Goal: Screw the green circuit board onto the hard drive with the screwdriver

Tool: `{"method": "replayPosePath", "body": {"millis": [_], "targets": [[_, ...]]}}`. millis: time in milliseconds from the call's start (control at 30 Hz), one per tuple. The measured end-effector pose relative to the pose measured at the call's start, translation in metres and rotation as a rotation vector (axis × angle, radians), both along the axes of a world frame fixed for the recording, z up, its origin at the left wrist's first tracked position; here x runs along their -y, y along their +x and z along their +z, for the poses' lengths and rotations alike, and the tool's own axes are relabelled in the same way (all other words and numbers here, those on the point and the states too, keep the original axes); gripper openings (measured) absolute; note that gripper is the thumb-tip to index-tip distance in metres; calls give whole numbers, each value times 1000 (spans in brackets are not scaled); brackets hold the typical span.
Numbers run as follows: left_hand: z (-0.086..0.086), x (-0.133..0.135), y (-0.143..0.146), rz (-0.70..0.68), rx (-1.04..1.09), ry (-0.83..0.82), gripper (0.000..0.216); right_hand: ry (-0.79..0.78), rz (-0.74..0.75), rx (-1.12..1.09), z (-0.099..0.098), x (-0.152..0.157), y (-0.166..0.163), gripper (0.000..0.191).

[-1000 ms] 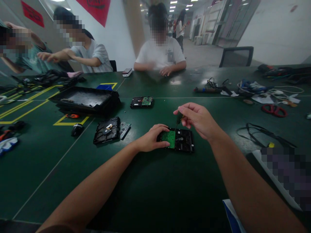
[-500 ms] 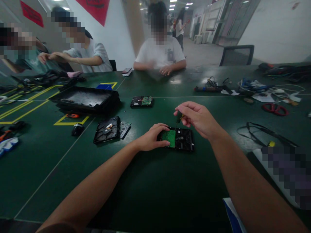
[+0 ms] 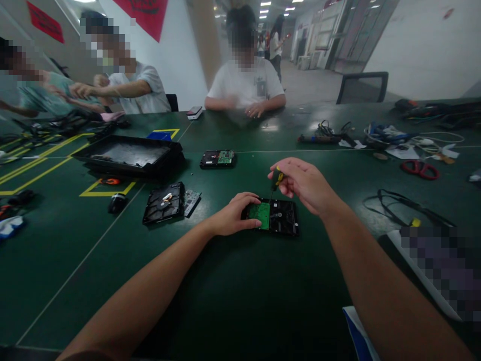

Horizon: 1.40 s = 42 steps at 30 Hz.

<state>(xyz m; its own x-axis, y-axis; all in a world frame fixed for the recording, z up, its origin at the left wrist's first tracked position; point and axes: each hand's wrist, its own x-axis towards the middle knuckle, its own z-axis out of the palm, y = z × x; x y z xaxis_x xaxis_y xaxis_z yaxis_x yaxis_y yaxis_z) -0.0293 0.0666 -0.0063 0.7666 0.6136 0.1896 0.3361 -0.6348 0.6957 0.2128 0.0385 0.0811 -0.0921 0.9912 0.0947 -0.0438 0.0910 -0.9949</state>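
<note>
A black hard drive (image 3: 280,218) with a green circuit board lies on the green table (image 3: 240,291) in front of me. My left hand (image 3: 233,214) grips its left end, fingers curled over the board. My right hand (image 3: 304,183) is closed round a small screwdriver (image 3: 276,178) with a yellow and black handle, held upright with its tip down on the drive's upper edge.
A second drive (image 3: 218,158), an opened drive (image 3: 164,202) with a loose board, and a black tray (image 3: 128,155) lie to the left. Red scissors (image 3: 420,169), cables (image 3: 406,205) and tools lie at right. Three people sit across the table.
My hands have barely moved; the screwdriver handle shows a little more between my right fingers. The people at far left have shifted their arms.
</note>
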Motion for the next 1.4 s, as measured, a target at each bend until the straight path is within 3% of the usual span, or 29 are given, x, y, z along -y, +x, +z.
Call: {"method": "replayPosePath", "body": {"millis": [533,767,1400], "targets": [[0,0,1,0,5,1,59,-21,72,-2,2,3,-1,27],[0,0,1,-9,-1,-6,60,-43,72,-29,1,3,0,20],[4,1,-1,-14,-69,-136,77,-40,113,32,1,4,3,22]]}}
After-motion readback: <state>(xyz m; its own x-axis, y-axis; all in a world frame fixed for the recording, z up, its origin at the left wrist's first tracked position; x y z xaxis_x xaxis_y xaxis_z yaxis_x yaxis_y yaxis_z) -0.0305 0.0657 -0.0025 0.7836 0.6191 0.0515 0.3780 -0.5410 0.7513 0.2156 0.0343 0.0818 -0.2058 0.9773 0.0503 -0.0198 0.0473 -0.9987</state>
